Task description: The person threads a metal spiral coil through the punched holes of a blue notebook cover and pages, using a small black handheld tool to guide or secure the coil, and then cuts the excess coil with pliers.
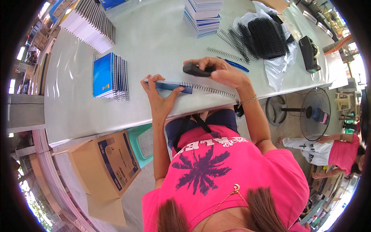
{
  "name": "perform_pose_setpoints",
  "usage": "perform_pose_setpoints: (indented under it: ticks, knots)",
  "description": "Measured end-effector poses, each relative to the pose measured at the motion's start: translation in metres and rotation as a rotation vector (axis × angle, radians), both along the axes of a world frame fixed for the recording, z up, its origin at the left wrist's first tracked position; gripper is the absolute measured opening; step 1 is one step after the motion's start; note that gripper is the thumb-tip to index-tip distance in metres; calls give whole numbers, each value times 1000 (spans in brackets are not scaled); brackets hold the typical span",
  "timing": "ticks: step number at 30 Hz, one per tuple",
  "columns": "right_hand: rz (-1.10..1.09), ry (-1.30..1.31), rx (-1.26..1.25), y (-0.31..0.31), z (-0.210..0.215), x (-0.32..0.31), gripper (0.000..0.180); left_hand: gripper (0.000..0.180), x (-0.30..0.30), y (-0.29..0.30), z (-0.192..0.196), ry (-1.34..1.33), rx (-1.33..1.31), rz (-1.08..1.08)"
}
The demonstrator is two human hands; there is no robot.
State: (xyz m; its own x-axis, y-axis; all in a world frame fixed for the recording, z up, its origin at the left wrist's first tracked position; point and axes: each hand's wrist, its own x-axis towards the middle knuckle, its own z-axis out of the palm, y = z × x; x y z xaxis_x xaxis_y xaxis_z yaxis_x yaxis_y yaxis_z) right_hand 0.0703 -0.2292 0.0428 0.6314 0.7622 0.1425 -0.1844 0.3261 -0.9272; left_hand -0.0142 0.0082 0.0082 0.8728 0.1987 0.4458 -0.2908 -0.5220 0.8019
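Observation:
My left hand [157,94] grips a thin blue notebook [187,90] near the table's front edge, fingers along its far side and thumb on the near side. A black spiral coil [214,90] runs along the notebook's edge and sticks out well past its right end. Just above and to the right, my right hand [230,73] is closed around a small black hand-held tool [196,70] whose exact kind I cannot make out. The tool is held apart from the coil.
On the table [147,46] are coil-bound blue notebooks [103,75], a tall bound stack [87,25], a pile of booklets [201,17], black coils [268,36], a blue pen [236,65] and a tape dispenser [309,54]. A cardboard box [104,162] and a fan [315,114] stand below; a person [340,152] is at right.

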Motion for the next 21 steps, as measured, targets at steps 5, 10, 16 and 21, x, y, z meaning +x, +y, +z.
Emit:
perform_pose_setpoints:
  ticks: [5,10,16,21]
  knots:
    - [85,-12,-41,5,7,-15,31,68,2,4,-1,7,57,-43]
    - [-22,-95,-261,1,13,-19,31,66,1,3,2,42,19,-51]
    - [-64,-87,-273,3,29,-25,33,64,-1,8,3,45,50,-76]
    - [-117,-189,-454,13,38,-25,34,66,2,10,1,26,-17,-80]
